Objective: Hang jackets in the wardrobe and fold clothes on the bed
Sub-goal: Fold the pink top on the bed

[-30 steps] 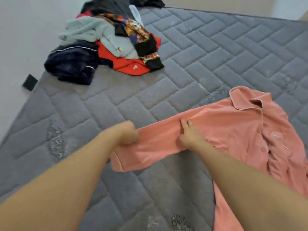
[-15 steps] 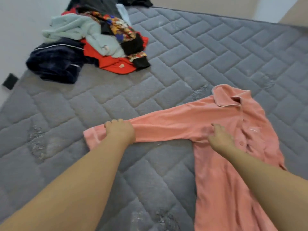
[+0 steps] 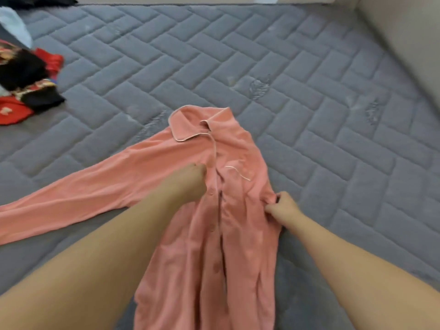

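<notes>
I see the pink shirt (image 3: 228, 210) lying flat on the bed (image 3: 333, 115), running from 12 to 6 o'clock with one sleeve out to 9, my left hand (image 3: 188, 184) curled on its chest, my right hand (image 3: 282, 208) pinching its 3 o'clock edge, nearer the tucked sleeve.

Soft, even daylight fills the scene, bright without harsh glare. Shadows are faint: a dim band lies on the mattress (image 3: 309, 96) beneath each forearm and along the edge of the pink shirt (image 3: 238, 210). The whole frame is slightly soft, with compression smearing the quilting. The clothes pile (image 3: 26, 82) at the left edge is the blurriest part. Wide-angle distortion bends the mattress seams and stretches the forearms at the bottom corners.
</notes>
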